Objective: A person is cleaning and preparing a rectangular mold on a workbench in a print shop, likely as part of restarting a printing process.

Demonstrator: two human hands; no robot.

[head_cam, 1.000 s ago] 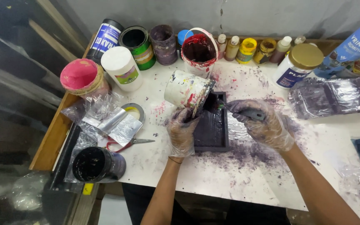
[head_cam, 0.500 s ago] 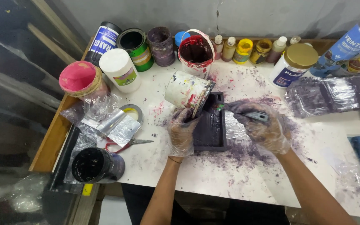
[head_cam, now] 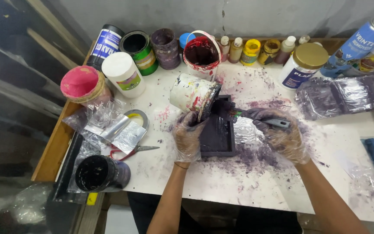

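Note:
My left hand, in a clear plastic glove stained purple, grips the left edge of a small dark rectangular tray lying on the white table. A white paint-spattered can lies tipped on its side, its mouth over the tray's far left corner, just above my left fingers. My right hand, also gloved and stained, holds a grey-handled brush; its tip points left into the tray's far end near the can's mouth.
Paint pots, jars and small bottles line the back edge, among them a red-filled bucket and a gold-lidded white jar. Red-handled scissors, a tape roll, crumpled plastic and a black can lie left. Stained plastic wrap lies right.
My right hand has shifted slightly left with the brush, its tip now reaching into the tray's far end. The left hand and the tipped can have hardly moved.

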